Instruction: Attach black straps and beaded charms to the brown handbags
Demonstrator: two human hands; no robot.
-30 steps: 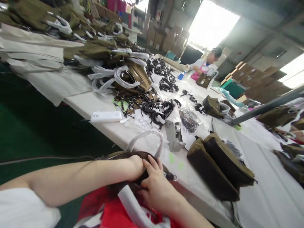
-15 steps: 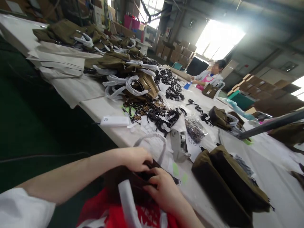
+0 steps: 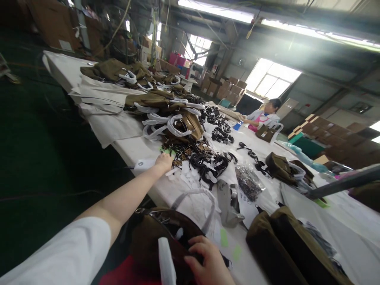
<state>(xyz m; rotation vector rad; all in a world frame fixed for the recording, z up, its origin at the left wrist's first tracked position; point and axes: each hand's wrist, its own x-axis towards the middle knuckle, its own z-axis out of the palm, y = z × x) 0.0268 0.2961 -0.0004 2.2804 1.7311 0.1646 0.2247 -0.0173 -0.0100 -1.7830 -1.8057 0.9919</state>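
Left hand has moved from bag to charms — right hand touching bag — both grips unclear.

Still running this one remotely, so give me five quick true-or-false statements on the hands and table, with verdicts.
1. The left hand is at the small brown tags. True.
2. The right hand is reaching for the co-worker. False: it is at the opening of the dark bag.
3. That bag has a white handle. True.
4. The grey device lies on the floor. False: it is on the table.
5. The co-worker's apron is green. False: it is pink.
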